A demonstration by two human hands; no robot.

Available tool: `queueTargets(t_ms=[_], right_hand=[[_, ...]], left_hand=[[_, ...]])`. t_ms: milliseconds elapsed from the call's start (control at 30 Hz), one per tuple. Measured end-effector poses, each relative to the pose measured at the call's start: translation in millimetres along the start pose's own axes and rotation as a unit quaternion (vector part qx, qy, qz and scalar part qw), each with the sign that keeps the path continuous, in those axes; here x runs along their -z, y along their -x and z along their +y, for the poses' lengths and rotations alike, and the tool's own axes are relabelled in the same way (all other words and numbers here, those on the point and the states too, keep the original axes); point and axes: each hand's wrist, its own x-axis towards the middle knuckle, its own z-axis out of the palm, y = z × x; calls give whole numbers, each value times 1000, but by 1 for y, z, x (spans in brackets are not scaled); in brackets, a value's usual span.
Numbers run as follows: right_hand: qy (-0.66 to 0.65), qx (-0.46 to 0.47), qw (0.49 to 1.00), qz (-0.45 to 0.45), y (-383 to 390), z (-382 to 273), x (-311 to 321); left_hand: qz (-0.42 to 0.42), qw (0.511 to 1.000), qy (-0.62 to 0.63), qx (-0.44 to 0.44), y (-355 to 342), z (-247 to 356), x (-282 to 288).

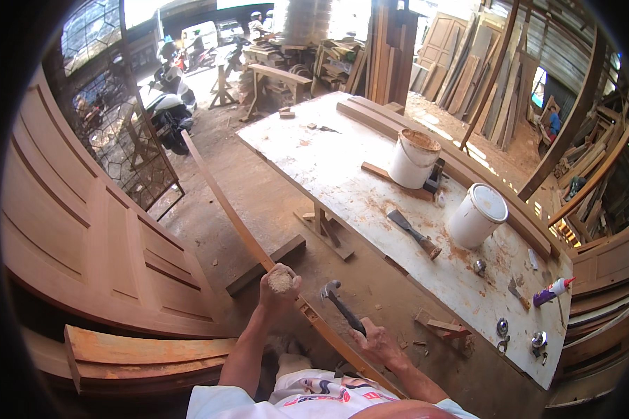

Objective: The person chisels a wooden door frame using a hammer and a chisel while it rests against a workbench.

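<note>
My left hand [272, 293] is closed around a pale, rough clump, apparently wood shavings or sawdust, held over a long narrow wooden board [223, 204]. Whether it also grips the board is hard to tell. The board runs from low in the middle up to the far left and has a cut recess [309, 313] just below that hand. My right hand [373, 342] grips the dark handle of a claw hammer [342, 307], its head to the right of my left hand. A dark timber [291, 248] lies crosswise beneath the board.
A white worktable [300, 140] at the right carries two buckets [412, 159], a chisel-like tool [419, 237], a glue bottle [551, 293] and metal fittings. A panelled door [98, 237] stands at left, near stacked boards [140, 349]. Scooters [168, 119], lumber piles and distant people [553, 122] are behind.
</note>
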Motion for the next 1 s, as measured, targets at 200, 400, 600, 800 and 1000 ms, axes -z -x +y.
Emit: queueTargets(t_ms=[200,400,600,800,1000], right_hand=[[50,-73,996,-21,29,91,-45],[48,-163,983,-66,47,92,-48],[62,-220,971,-65,50,84,-44],[40,-246,966,-60,51,89,-50],[59,-268,959,-76,45,88,-47]], left_hand=[[65,995,-54,-47,-11,-20,-15],[266,963,30,-32,-39,-38,0],[390,907,160,-5,-62,-81,40],[355,898,258,10,-50,-49,76],[301,930,212,-14,-46,-45,91]])
